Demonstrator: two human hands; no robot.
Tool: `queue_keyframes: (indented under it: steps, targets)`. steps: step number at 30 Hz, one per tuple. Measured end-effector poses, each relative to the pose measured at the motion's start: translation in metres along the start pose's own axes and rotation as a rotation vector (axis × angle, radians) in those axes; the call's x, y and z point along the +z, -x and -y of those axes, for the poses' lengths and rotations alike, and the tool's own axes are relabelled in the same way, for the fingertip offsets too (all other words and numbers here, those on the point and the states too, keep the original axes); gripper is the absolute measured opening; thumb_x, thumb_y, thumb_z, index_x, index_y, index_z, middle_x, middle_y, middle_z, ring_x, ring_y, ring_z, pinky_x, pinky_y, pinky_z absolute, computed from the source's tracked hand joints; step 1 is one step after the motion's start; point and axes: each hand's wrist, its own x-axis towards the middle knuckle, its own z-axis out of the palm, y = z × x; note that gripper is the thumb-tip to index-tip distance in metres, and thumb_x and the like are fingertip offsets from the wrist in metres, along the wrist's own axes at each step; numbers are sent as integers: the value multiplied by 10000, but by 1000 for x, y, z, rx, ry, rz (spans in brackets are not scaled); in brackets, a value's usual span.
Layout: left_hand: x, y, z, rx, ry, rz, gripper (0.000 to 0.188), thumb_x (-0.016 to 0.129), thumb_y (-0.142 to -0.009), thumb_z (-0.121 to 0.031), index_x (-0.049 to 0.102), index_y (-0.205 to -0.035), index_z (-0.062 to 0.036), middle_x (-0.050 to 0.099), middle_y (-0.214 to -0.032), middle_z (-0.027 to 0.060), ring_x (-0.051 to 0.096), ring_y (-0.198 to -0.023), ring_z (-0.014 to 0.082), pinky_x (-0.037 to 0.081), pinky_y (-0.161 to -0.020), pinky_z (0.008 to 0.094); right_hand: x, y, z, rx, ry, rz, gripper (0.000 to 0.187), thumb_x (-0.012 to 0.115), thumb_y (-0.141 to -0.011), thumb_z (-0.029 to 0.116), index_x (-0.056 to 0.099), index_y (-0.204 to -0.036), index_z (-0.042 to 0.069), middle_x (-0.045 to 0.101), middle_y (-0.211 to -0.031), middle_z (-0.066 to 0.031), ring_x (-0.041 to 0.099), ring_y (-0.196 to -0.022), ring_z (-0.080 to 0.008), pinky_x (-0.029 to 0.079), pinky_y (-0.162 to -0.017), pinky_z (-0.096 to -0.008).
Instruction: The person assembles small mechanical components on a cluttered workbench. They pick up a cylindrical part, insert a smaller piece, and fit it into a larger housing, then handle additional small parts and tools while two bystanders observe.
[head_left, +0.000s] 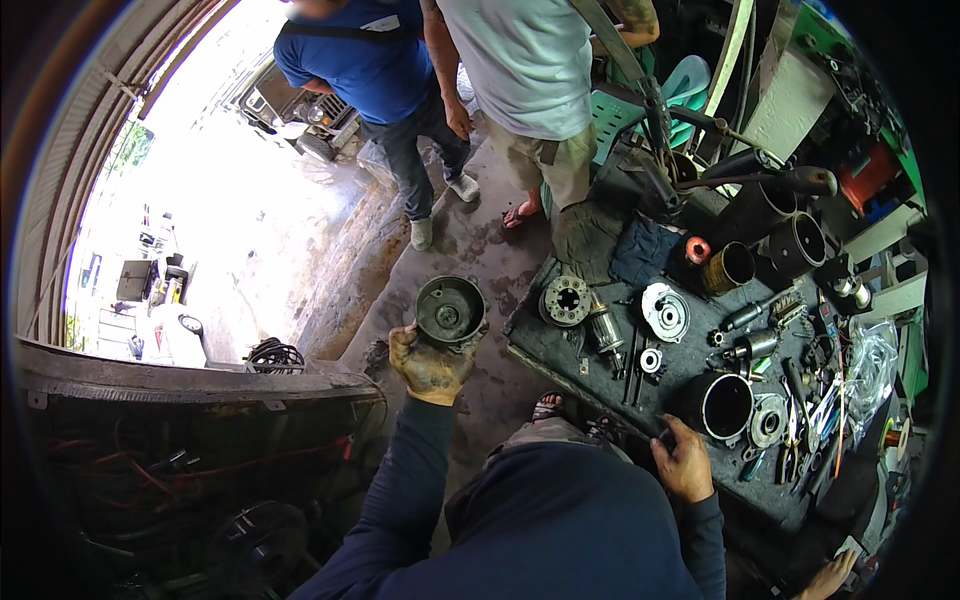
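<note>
In my raised left hand (pixel 435 372), over the floor to the left of the bench, I grip a round, cup-shaped metal housing (pixel 450 308). Its open side faces up, showing a dirty interior with a raised centre. My right hand (pixel 685 462) is closed at the near edge of the workbench (pixel 555 365); what its fingers hold is too dark to make out. Beyond that hand stands a dark, open cylinder (pixel 727 404). Farther off on the bench lie an armature (pixel 605 325), a round flange with holes (pixel 566 302) and a pale metal end cover (pixel 665 312).
Pliers, screwdrivers and other hand tools (pixel 800 425) crowd the bench's right side, near a clear plastic bag (pixel 872 365). Two people (pixel 365 80) stand ahead. Another person's hand (pixel 830 577) shows at lower right. An open vehicle bay (pixel 200 450) lies on my left.
</note>
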Motion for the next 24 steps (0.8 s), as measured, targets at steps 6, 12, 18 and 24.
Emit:
queue_keyframes:
  steps: [6,12,18,24]
  targets:
    - [12,0,4,33,-156,-96,706,625,-804,-285,554,-1433,28,642,-1347,174,635,-1247,362,530,-1070,524,-2,7,-6,26,28,4,444,742,-874,182,665,-1275,9,725,-1166,-225,691,-1072,-412,550,-925,-442]
    - [93,-12,60,-134,-1084,436,967,909,-718,-113,411,-1534,28,597,-1400,152,588,-1287,238,492,-1101,389,-10,30,-16,65,-4,-19,449,720,-927,222,637,-1328,37,709,-1255,-199,689,-1110,-384,545,-959,-442]
    - [134,-56,182,89,-1704,1049,825,908,-733,-321,599,-1443,-33,631,-1253,180,608,-1215,331,460,-1078,408,-16,72,-31,193,-14,-123,458,708,-925,217,644,-1329,11,708,-1248,-213,702,-1047,-382,554,-925,-442]
    - [128,-87,311,63,-1850,1115,789,879,-746,-371,566,-1382,-25,635,-1305,214,607,-1263,387,487,-1085,450,-3,123,-54,358,-116,-270,454,727,-905,203,660,-1313,16,726,-1181,-219,721,-998,-357,567,-892,-434]
